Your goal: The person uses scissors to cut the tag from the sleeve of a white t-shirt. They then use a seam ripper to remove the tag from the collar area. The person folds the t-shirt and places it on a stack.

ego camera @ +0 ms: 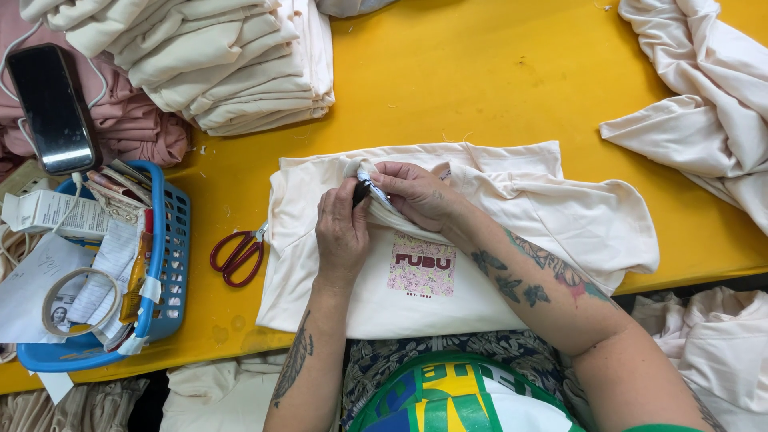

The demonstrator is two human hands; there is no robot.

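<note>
Scissors (238, 256) with red handles lie on the yellow surface (480, 80), just left of a cream shirt (512, 216) spread flat before the person. A blue basket (164, 264) of papers and tape stands further left, a dark phone (52, 108) on pink cloth above it, and a stack of folded cream garments (224, 64) behind. More loose cream fabric (704, 104) runs off the right edge. Both hands meet at the shirt's neckline: the left hand (342, 228) pinches a small dark tool (362, 192), mostly hidden, while the right hand (416, 192) grips a bunched fold with a label (373, 184) between its fingers (392, 170). The neck opening itself is covered.
</note>
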